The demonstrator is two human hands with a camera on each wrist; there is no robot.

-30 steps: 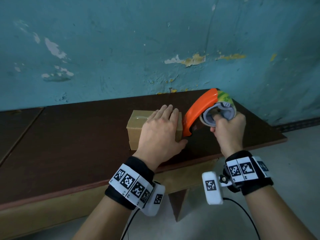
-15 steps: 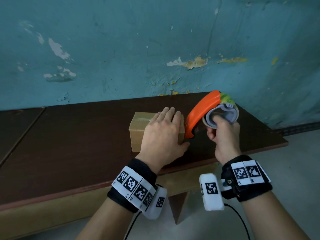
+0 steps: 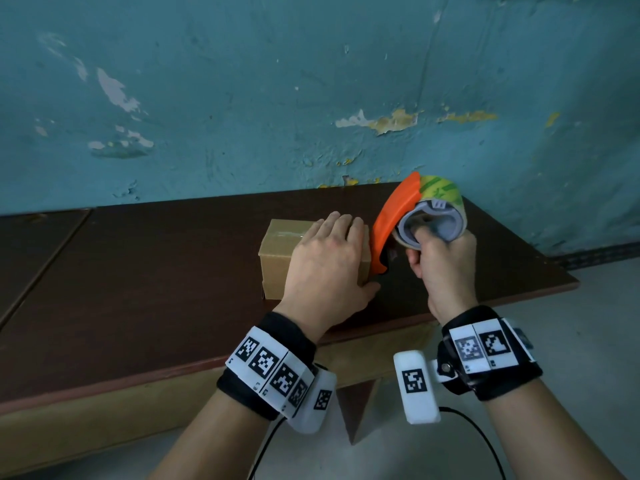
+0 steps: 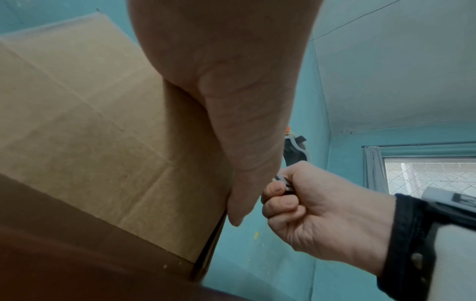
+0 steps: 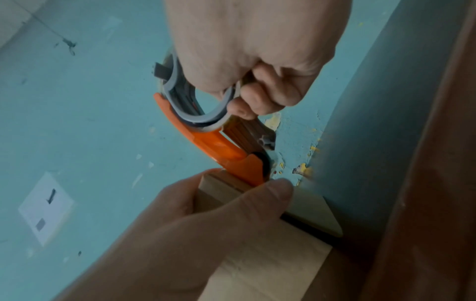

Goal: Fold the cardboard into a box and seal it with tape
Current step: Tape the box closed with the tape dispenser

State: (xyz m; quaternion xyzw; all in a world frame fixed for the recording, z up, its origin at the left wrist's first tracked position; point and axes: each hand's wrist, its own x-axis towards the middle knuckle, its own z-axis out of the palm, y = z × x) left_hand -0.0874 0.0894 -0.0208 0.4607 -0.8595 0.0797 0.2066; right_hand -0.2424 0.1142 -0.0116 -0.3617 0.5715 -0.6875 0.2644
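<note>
A small closed cardboard box (image 3: 277, 252) stands on the dark brown table (image 3: 156, 299), with a strip of clear tape along its top. My left hand (image 3: 329, 261) lies flat over the box's right part, fingers straight, thumb down its near right corner (image 4: 239, 213). My right hand (image 3: 440, 261) grips an orange tape dispenser (image 3: 391, 223) by the grey core of its roll. The dispenser's nose (image 5: 247, 169) touches the box's right end (image 5: 309, 205), just beyond my left thumb (image 5: 270, 191).
The table runs along a flaking teal wall (image 3: 311, 98). Its right corner (image 3: 571, 282) and front edge (image 3: 173, 375) are close to my hands. A second tabletop (image 3: 31, 244) adjoins on the left. Grey floor (image 3: 571, 341) lies to the right.
The dispenser has tilted more upright and its nose has slid lower against the box's right end. My left hand has stayed on the box.
</note>
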